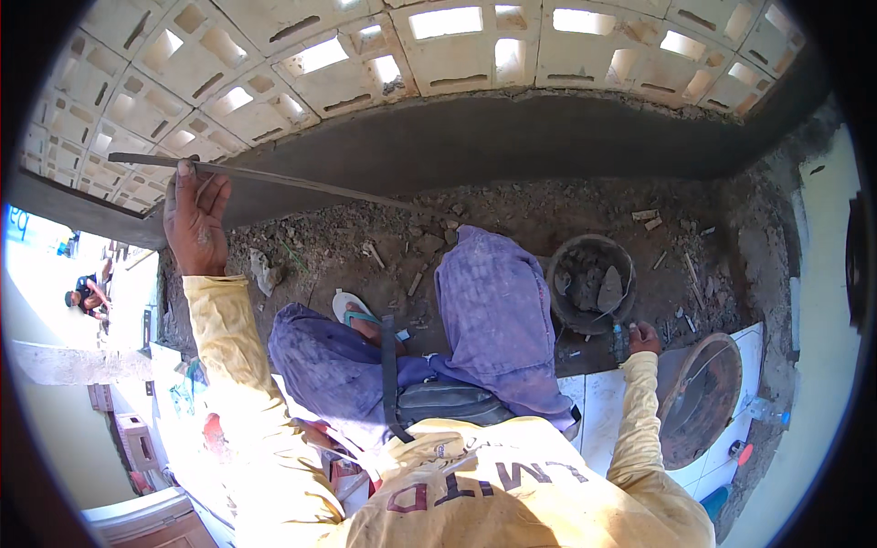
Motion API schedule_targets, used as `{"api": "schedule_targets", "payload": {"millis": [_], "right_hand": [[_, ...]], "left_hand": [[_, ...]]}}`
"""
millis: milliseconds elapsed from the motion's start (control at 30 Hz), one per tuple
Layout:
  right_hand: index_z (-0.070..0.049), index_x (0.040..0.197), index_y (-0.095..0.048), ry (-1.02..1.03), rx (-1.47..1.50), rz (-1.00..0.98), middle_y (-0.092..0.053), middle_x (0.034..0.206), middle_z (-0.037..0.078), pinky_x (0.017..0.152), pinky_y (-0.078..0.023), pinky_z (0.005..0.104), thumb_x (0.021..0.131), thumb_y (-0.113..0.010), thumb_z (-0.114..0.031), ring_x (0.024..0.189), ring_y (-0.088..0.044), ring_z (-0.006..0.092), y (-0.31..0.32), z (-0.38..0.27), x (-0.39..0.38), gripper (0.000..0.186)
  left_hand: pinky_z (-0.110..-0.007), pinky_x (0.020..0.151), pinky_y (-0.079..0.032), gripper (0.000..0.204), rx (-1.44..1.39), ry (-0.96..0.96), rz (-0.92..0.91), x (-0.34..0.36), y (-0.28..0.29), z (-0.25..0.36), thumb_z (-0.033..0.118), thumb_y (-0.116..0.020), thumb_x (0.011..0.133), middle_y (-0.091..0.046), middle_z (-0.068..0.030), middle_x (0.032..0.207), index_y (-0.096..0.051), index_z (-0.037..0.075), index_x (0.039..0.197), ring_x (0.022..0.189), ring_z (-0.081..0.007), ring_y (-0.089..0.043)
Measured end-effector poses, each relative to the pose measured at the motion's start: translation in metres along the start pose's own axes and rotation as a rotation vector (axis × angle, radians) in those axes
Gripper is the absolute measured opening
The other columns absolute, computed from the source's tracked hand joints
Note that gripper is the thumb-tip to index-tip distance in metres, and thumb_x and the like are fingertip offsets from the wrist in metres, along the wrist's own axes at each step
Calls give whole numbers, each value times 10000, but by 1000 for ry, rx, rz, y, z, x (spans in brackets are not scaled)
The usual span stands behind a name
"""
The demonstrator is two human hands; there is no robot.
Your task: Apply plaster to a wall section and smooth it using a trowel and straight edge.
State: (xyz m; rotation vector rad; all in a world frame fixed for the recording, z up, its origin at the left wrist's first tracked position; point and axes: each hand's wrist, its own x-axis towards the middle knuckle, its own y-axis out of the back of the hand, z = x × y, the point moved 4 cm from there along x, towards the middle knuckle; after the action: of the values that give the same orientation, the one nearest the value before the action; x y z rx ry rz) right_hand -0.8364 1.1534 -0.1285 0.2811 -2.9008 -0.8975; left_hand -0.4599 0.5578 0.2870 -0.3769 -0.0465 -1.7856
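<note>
My left hand (196, 217) is raised at the left, thumb and fingers closed on a long, thin grey-brown straight strip (301, 183). The strip runs in front of the low grey wall (512, 132), its right end down near the soil by my knee. My right hand (644, 338) is low at the right with curled fingers; what they hold, if anything, is hidden. Beside it is the bluish handle of a trowel (610, 289), whose blade lies in a dark bucket (555, 290). I cannot tell whether that hand touches the handle.
Pale pierced blocks (457, 55) top the grey wall. Rubble and loose chips lie on the soil (365, 219). A round, dirty basin (735, 365) rests on white tiles (598, 420), with a clear bottle (769, 411) beside it. Another person (89, 294) is far left.
</note>
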Motion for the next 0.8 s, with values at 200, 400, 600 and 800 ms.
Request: {"api": "schedule_targets", "payload": {"millis": [200,400,600,800], "right_hand": [[-54,1085,-558,-287,623,-255,-598,735,28,405,-413,188,881,-579,-203,511,-508,52,-2,-175,7,254],[-55,1054,-583,-161,617,-537,-610,761,18,433,-427,200,878,-577,-273,535,-521,57,-82,-265,41,280],[-53,1059,-588,-77,553,-917,-606,946,104,747,-468,318,850,-570,-438,838,-568,171,-206,-225,67,439],[-95,1118,-564,-546,1004,-1004,-560,1148,139,907,-432,409,839,-565,-490,1058,-534,241,-224,-246,61,484]], "left_hand": [[-271,633,-480,352,100,88,385,-5,78,-21,392,-650,816,-541,-8,735,-544,71,915,655,-134,-567],[-303,635,-488,327,71,161,513,-8,127,-24,397,-649,808,-545,-16,728,-553,86,844,609,-146,-550],[-401,763,-473,372,-143,242,507,-13,132,-46,418,-628,814,-556,-64,815,-558,74,939,740,-217,-545],[-440,831,-446,398,-362,391,491,2,114,-116,411,-615,827,-565,-94,919,-534,81,1033,847,-275,-542]]}}
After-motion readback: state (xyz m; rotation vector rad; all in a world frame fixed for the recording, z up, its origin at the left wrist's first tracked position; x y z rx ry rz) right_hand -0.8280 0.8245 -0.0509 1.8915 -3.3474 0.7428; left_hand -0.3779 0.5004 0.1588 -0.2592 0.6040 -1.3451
